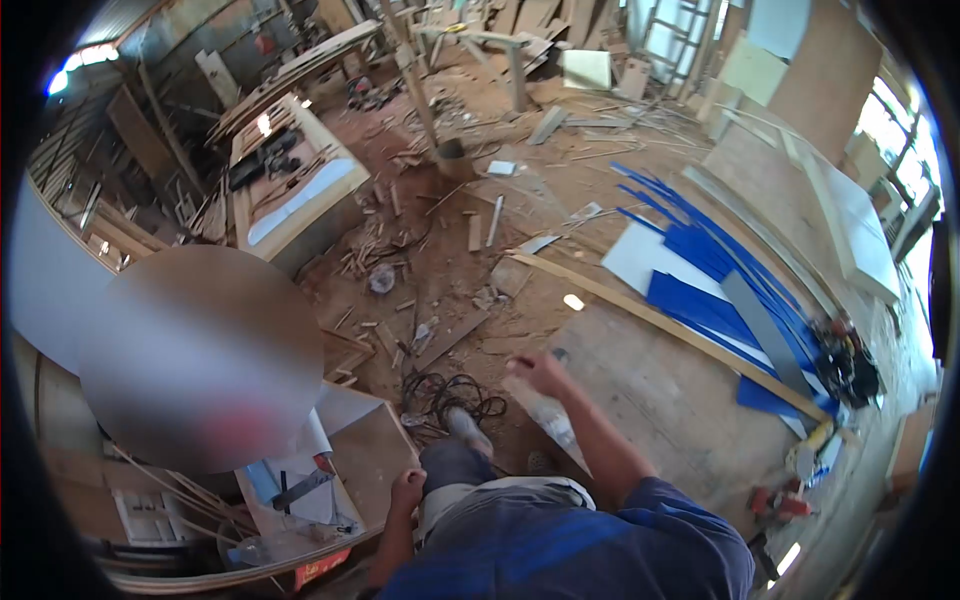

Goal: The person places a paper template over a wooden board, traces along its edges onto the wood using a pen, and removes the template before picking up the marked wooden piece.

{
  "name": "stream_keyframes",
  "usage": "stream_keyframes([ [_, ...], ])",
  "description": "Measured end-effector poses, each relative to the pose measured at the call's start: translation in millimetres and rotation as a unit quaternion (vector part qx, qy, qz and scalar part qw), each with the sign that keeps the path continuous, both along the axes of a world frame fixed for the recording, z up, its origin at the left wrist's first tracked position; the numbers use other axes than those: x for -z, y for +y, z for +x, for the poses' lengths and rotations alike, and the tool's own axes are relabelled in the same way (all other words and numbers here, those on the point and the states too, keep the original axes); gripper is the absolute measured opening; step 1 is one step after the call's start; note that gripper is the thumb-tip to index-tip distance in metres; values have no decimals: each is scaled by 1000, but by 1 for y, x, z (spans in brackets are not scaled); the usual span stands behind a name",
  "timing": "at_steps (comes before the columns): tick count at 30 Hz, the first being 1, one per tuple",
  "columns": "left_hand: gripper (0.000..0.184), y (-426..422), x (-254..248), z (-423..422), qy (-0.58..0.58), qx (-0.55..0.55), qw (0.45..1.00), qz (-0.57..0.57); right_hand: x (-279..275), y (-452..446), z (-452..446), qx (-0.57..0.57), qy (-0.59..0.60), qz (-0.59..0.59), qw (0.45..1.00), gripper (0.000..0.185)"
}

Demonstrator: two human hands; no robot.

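Note:
My right hand [537, 372] is stretched forward over the edge of a large plywood board [660, 400], its fingers loosely curled and no object showing in them. Low beside my left thigh, my left hand [408, 487] is closed in a loose fist, with nothing visible in it. It is nearest to the right end of a pale workbench box [370, 450]. Between and beyond the hands, a black cable [455, 398] lies coiled on the floor next to my shoe [467, 428].
A long wooden strip [640, 315] crosses the board, beside blue sheets and strips [700, 250]. A red tool [780, 503] lies at right. Wood scraps litter the dirt floor. A post [415, 90] stands ahead, near a bench [310, 200]. A blurred round patch hides the left.

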State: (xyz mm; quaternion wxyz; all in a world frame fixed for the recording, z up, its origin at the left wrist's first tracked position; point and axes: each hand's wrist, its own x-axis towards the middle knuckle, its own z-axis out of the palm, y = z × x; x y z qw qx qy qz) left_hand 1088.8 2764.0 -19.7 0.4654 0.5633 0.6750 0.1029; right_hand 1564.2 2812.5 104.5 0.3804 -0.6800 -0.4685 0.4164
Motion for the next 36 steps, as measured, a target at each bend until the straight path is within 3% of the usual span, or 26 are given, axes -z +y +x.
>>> stream_keyframes([
  [1,39,16,20,-3,2,23,999,-27,-27,25,3,33,-6,-41,999,37],
  [3,40,57,59,-14,6,73,995,-70,-16,80,18,71,-18,-27,997,38],
  [5,43,109,64,-1,106,150,976,-120,-3,126,37,102,-45,22,994,39],
  [8,47,194,49,2,135,188,971,-58,11,185,56,150,-108,-8,983,37],
  [12,43,303,-1,-10,57,112,991,-50,-5,270,42,137,-297,12,945,38],
  [14,41,355,21,-22,32,47,997,-45,-1,304,39,149,-416,33,896,42],
  [18,39,396,92,-43,-61,-59,996,-35,-10,360,21,87,-285,-163,941,46],
  [21,40,429,61,-23,24,20,994,-104,16,394,23,14,-273,-104,956,42],
  [23,39,447,63,-14,21,36,989,-144,18,414,13,-24,-240,-107,965,40],
  [26,40,485,65,3,55,100,980,-162,29,448,18,-6,-120,-193,974,38],
  [29,44,543,56,20,82,168,964,-187,78,483,55,-34,-7,-202,979,39],
  [33,50,647,77,34,105,266,949,-136,70,557,116,-6,-51,-209,977,42],
  [36,49,733,63,81,190,246,937,-162,82,610,168,16,-26,-185,982,43],
])
